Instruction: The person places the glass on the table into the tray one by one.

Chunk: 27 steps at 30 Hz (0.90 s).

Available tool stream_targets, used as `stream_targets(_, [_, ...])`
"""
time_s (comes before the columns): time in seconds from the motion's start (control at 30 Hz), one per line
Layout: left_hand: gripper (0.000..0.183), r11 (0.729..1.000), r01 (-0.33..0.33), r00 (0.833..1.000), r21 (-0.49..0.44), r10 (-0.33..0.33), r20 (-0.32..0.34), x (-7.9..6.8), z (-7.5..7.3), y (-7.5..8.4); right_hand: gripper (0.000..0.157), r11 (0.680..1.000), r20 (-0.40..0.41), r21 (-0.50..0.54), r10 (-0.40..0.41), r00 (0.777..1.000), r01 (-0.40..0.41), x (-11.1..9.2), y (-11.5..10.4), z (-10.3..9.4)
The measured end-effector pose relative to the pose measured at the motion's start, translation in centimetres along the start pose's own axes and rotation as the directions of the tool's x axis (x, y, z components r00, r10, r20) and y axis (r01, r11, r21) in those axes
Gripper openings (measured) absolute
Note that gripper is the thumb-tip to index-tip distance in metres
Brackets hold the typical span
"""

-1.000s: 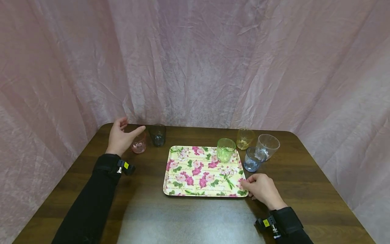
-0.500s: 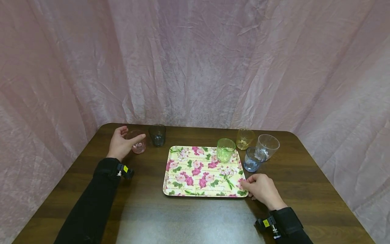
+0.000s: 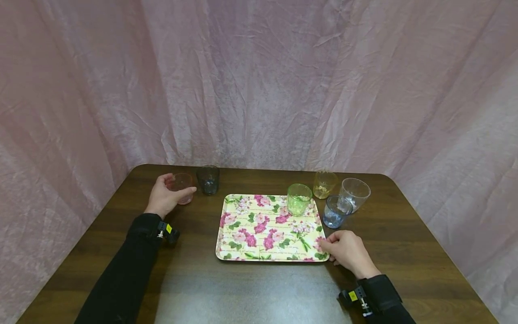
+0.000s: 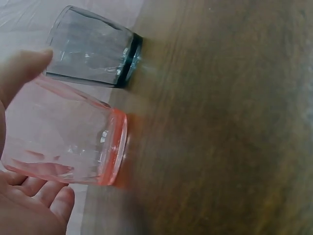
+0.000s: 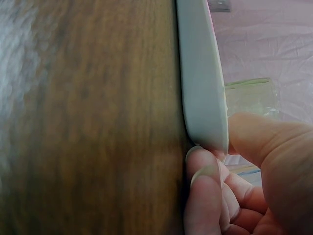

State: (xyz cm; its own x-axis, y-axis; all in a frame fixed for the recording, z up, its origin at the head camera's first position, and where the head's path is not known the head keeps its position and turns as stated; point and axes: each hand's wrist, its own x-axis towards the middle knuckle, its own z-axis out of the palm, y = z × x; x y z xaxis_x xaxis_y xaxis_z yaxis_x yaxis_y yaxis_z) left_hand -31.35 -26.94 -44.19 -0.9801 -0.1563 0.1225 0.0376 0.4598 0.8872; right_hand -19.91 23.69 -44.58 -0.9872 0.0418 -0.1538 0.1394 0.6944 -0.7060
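Note:
A pink glass [image 3: 184, 182] stands on the table at the far left. My left hand [image 3: 165, 197] is around it, thumb spread to one side and fingers along the other. In the left wrist view the pink glass [image 4: 68, 134] lies between the thumb [image 4: 22, 73] and the fingers [image 4: 46, 193], the thumb off its wall. A dark grey glass [image 3: 208, 180] is just beyond. My right hand [image 3: 350, 252] pinches the near right corner of a flowered tray [image 3: 255, 229], thumb on the rim and fingertips beneath, as the right wrist view shows. A green glass [image 3: 299, 200] stands on the tray.
Right of the tray stand a yellow glass [image 3: 325, 184], a clear glass [image 3: 356, 192] and a blue glass [image 3: 337, 212], close together. The wooden table [image 3: 404, 243] ends at the back before a pink curtain [image 3: 259, 90].
My left hand has come down and nearer, from above and behind the pink glass to around it. The right hand has kept its pinch on the tray without moving.

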Motion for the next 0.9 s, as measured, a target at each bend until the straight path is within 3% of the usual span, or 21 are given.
stream_targets(0.37, [0.09, 0.999, -0.004, 1.0, -0.052, 0.005, 0.013, 0.1, 0.5, -1.1, 0.025, 1.0, 0.0, -0.009, 0.002, 1.0, -0.002, -0.1, 0.0, 0.0])
stream_targets(0.9, [0.087, 0.998, 0.0, 1.0, -0.063, 0.0, 0.001, -0.2, 0.5, -1.0, 0.025, 1.0, 0.003, -0.003, 0.013, 1.0, -0.013, -0.1, -0.1, 0.0])
